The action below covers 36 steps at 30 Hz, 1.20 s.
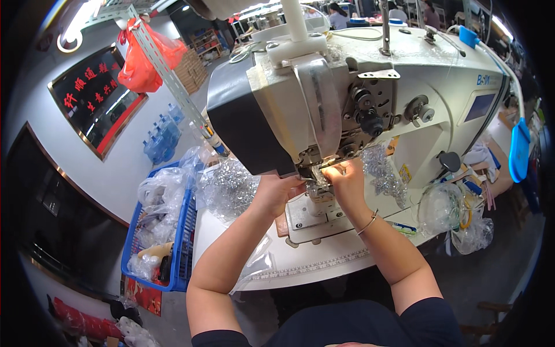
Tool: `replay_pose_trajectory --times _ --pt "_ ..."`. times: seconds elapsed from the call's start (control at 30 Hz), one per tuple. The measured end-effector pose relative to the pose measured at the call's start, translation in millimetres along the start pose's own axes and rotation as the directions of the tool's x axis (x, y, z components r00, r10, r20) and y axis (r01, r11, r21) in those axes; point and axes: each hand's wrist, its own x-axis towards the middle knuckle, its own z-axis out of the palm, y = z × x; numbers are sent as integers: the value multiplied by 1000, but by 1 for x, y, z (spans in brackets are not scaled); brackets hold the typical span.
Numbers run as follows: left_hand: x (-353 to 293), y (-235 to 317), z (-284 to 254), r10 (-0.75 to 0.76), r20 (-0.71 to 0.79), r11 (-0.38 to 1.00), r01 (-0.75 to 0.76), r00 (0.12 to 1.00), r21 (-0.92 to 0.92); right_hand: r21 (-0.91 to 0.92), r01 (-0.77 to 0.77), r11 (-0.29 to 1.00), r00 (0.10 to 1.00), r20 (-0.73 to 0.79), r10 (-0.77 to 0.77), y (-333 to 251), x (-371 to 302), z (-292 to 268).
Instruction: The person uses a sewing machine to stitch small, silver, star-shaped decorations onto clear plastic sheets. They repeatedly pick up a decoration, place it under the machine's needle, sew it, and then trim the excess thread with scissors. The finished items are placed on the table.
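Note:
Both hands work at the post bed of a large white industrial sewing machine (pixel 263 95), below its needle area. My left hand (pixel 277 195) comes from the left with its fingers closed on the edge of a small shiny, silvery-clear piece (pixel 317 177). On the other side my right hand (pixel 348 184), with a bracelet at its wrist, pinches the same piece close to the presser foot. The fingertips partly hide it, so its exact kind cannot be told. Glittery silver pieces lie heaped (pixel 229 188) left of the post, and more of them (pixel 383 178) hang to its right.
A blue plastic basket (pixel 184 246) with clear bags stands left of the white table. Along the front edge runs a ruler strip (pixel 312 269). Green-handled snips (pixel 403 228) lie near my right forearm. Clear bags (pixel 471 231) hang at the right. Water bottles (pixel 162 139) stand by the wall.

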Motion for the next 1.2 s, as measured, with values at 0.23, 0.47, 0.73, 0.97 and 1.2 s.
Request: replay_pose_trajectory --times 0.23,0.47,0.73,0.97,1.2 --pt "-2 -5 -1 30 -9 999 -30 1000 -25 40 -24 999 999 30 23 9 2 3" --pt "-4 -3 0 45 -2 999 -45 999 -3 -26 103 994 995 -13 -104 8 -3 2" --pt "-38 -28 -14 56 105 990 -42 993 -131 -37 313 949 925 240 -296 1 -50 -38" --pt "-92 -81 -38 98 95 974 -76 991 -212 -650 378 660 923 324 -209 82 -81 -184" --pt "-104 -93 -37 77 128 991 -62 989 -118 -741 427 518 902 310 -300 99 -95 -184"
